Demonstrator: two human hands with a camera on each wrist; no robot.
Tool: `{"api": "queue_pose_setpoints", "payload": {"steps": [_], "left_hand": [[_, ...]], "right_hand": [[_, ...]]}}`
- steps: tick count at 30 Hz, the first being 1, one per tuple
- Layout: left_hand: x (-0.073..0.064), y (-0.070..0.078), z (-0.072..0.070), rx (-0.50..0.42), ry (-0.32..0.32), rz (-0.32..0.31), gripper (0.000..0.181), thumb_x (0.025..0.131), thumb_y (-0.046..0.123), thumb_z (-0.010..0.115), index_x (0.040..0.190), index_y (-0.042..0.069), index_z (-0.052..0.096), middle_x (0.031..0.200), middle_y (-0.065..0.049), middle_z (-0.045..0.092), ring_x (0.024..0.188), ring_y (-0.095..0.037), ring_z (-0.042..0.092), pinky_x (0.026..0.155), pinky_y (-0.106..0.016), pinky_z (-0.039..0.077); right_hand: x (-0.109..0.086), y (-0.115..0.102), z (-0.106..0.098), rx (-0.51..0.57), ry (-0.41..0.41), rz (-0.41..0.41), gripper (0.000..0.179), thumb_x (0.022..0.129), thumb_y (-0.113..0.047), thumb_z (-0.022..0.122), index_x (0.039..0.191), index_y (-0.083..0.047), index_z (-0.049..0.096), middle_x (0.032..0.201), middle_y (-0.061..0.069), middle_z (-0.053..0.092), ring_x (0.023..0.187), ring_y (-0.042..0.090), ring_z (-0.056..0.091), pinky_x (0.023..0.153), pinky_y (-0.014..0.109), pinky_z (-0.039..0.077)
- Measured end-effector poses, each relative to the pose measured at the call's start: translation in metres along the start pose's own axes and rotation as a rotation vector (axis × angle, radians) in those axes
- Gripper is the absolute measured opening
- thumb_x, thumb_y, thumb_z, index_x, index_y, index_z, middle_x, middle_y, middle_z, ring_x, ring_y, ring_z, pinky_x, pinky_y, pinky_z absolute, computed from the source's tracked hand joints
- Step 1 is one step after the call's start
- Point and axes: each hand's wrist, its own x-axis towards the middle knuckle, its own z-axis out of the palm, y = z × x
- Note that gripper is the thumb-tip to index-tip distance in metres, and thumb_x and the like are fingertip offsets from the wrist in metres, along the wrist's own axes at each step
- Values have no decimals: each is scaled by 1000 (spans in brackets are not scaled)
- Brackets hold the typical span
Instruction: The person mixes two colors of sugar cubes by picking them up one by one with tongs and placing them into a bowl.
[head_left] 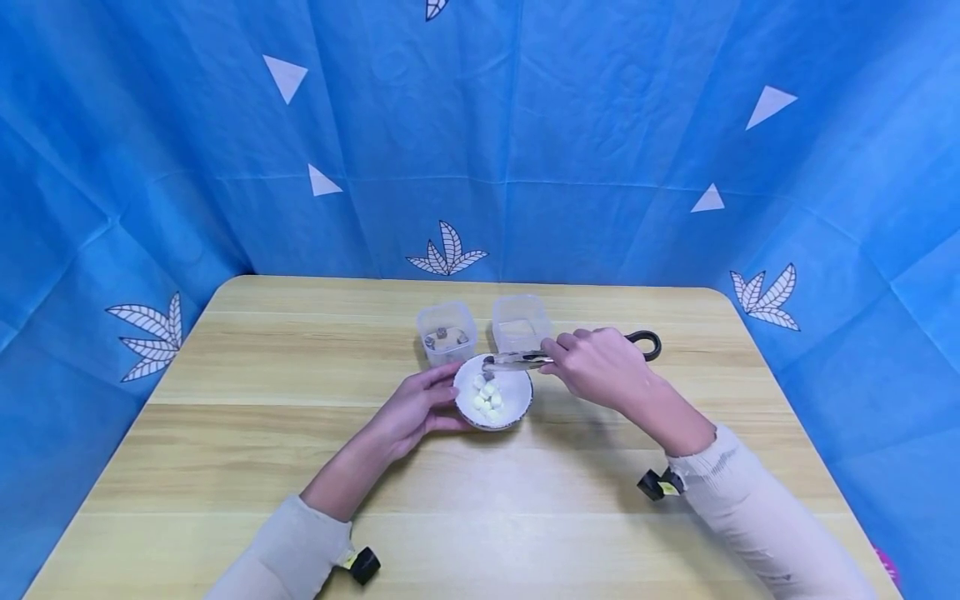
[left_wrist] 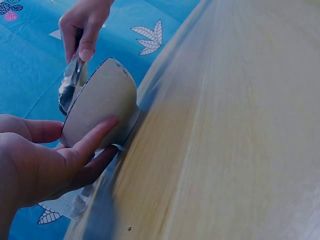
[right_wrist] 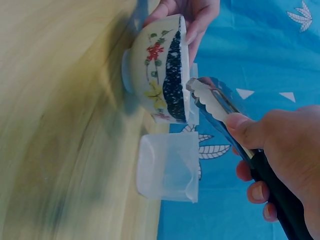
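Note:
My left hand (head_left: 415,411) grips the side of a white bowl (head_left: 517,400), with thumb and fingers spread along its wall. White marshmallow-like pieces (head_left: 487,400) lie inside, with a small dark piece (head_left: 489,376) at the far side of them. My right hand (head_left: 596,367) holds metal tongs (head_left: 517,360) with black handles, their tips over the bowl. In the right wrist view the bowl's outside (right_wrist: 155,65) carries red and yellow flowers and a dark speckled rim band, with the scalloped tong tips (right_wrist: 197,90) close to the rim.
Behind the bowl on the wooden table (head_left: 300,467) stand two clear plastic boxes. The left box (head_left: 447,315) contains several dark cubes (head_left: 441,332); the right box (head_left: 521,308) shows nothing inside. A blue patterned curtain (head_left: 480,125) hangs past the table's far edge.

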Motion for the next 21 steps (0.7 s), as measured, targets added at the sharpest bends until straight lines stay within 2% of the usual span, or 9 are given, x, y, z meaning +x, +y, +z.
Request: {"api": "queue_pose_setpoints", "payload": {"steps": [11, 17, 19, 21], "left_hand": [[0, 0, 0, -11, 17, -14, 61, 104, 1, 49, 162, 8, 31, 166, -21, 34, 141, -43, 52, 99, -52, 62], [0, 0, 0, -11, 16, -9, 60, 105, 1, 48, 162, 8, 31, 165, -21, 35, 140, -43, 52, 99, -52, 62], [0, 0, 0, -9, 19, -9, 60, 105, 1, 48, 162, 8, 32, 165, -21, 37, 139, -43, 54, 99, -52, 63], [0, 0, -1, -11, 25, -16, 60, 104, 1, 49, 162, 9, 33, 164, -20, 38, 138, -42, 55, 98, -51, 63]], "right_hand": [[-2, 1, 2, 0, -45, 9, 34, 97, -43, 71, 102, -9, 70, 70, 1, 64, 52, 17, 55, 34, 26, 33], [3, 1, -1, 30, -122, 62, 46, 99, -45, 67, 125, -7, 68, 81, 5, 70, 60, 19, 61, 35, 27, 37], [6, 2, -3, 47, -145, 88, 46, 100, -45, 66, 124, -7, 68, 82, 4, 69, 61, 18, 60, 36, 27, 37], [10, 4, -4, 58, -155, 105, 40, 100, -45, 66, 116, -8, 69, 80, 2, 67, 60, 17, 57, 36, 27, 36]]}}
